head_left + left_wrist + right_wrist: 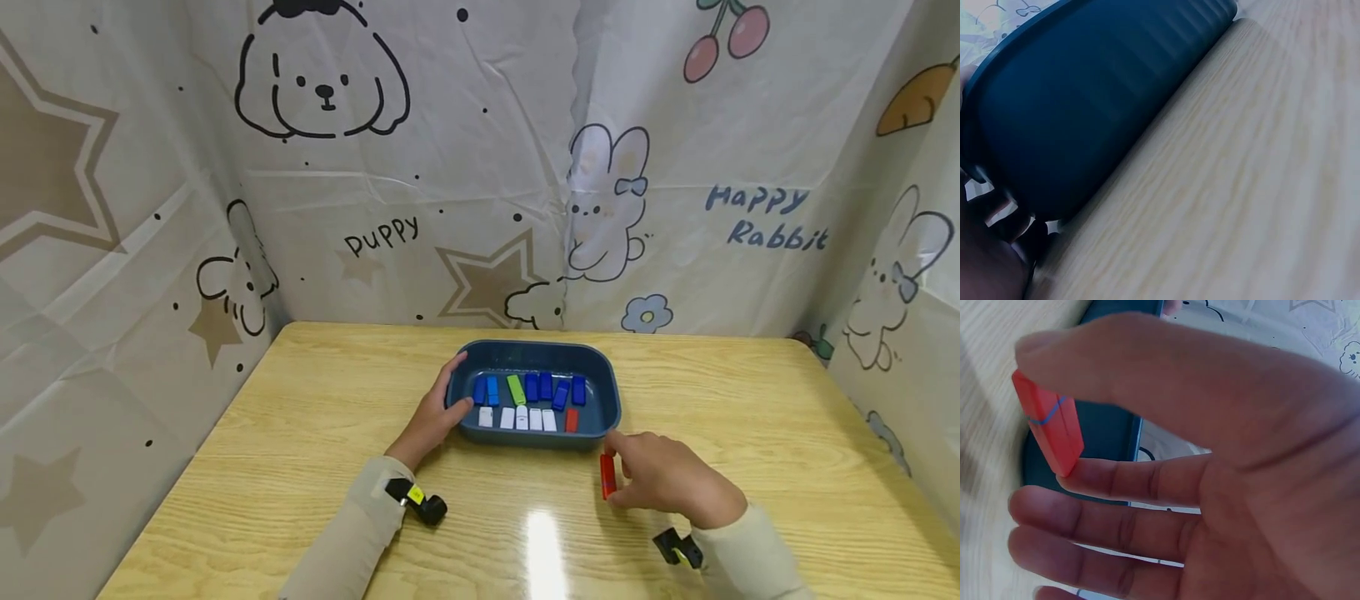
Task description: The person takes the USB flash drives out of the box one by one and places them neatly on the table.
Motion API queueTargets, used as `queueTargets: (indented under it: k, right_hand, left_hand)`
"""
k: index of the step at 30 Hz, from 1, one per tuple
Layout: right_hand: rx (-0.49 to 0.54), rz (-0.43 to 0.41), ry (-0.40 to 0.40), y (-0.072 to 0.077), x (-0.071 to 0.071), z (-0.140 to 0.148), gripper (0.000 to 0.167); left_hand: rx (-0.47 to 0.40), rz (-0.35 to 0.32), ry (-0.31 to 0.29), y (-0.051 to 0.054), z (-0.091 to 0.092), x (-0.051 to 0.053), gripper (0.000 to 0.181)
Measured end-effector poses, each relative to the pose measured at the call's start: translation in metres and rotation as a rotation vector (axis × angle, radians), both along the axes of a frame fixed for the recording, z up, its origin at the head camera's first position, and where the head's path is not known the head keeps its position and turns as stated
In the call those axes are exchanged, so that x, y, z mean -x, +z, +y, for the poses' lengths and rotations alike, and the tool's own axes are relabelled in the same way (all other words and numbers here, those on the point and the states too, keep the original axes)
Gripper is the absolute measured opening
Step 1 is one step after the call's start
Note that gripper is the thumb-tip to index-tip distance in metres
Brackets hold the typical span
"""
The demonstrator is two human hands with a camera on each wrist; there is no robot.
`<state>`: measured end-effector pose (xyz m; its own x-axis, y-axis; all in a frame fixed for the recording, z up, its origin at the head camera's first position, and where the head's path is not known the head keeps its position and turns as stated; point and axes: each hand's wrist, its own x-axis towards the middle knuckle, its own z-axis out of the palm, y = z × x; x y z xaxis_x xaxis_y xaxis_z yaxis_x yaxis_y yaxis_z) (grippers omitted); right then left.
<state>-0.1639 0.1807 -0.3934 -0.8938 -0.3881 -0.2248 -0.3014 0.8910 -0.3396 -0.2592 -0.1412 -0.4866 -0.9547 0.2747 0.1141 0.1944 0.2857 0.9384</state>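
A dark blue rectangular plastic tray (540, 437) stands on the table. My left hand (429, 418) grips its left end, thumb over the rim and fingers along the outside. In the left wrist view the tray's outer wall (1097, 94) fills the upper left. My right hand (667, 477) pinches a small red block (607, 477) between thumb and index finger, just off the tray's front right corner. The right wrist view shows a blue line across this red block (1052, 428); the other fingers are extended below it.
Inside the tray lie several dark blue pieces (546, 386), a lighter blue piece (492, 390), a green piece (516, 389), several white pieces (522, 417) and one red piece (572, 420). A printed cloth (465, 167) hangs behind the wooden table (337, 375).
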Motion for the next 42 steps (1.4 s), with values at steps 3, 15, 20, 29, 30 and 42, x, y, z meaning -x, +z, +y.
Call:
queueTargets:
  k: [3, 15, 20, 29, 30, 42]
  right_hand:
    - [-0.007, -0.02, -0.01, -0.002, 0.0, 0.0, 0.047]
    - [-0.029, -0.046, 0.003, -0.016, 0.001, -0.008, 0.045]
    - [-0.047, -0.034, 0.029, -0.02, 0.001, -0.011, 0.043]
    - [-0.063, -0.034, 0.031, -0.026, 0.0, -0.013, 0.044]
    - [-0.064, -0.033, 0.031, -0.026, -0.001, -0.013, 0.044]
    - [-0.073, -0.062, 0.006, -0.027, 0.0, -0.014, 0.05]
  left_hand:
    - [0.003, 0.001, -0.017, 0.012, 0.002, -0.004, 0.07]
    - [0.021, 0.023, -0.014, 0.028, 0.003, -0.009, 0.07]
    - [0.025, 0.02, -0.003, 0.01, 0.0, 0.002, 0.07]
    - [0.003, 0.033, 0.017, -0.006, 0.0, 0.008, 0.07]
    - [0.006, 0.033, 0.021, -0.007, 0.0, 0.008, 0.07]
    - [0.018, -0.011, -0.003, 0.004, 0.0, 0.004, 0.071]
